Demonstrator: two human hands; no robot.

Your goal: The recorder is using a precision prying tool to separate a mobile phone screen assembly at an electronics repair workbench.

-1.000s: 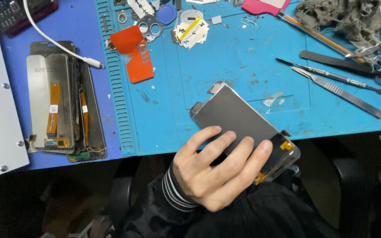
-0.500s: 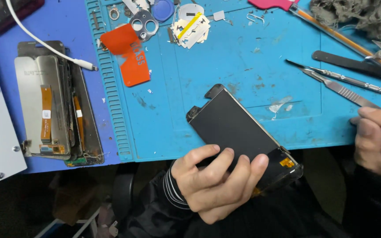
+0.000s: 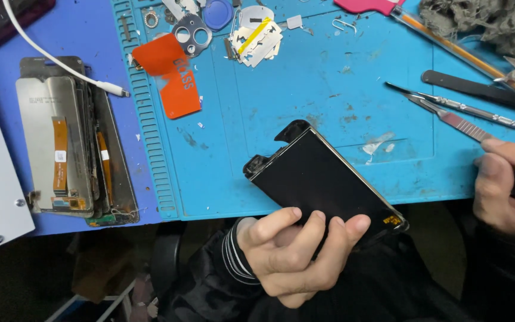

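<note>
Left hand [image 3: 296,256] grasps the phone screen [image 3: 323,179], now turned dark face up; right hand [image 3: 508,185], beside it, has closed on the scalpel [image 3: 463,124].

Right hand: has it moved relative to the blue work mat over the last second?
Yes. The right hand has come in from the frame's right edge to the blue work mat, by the metal scalpel.
</note>
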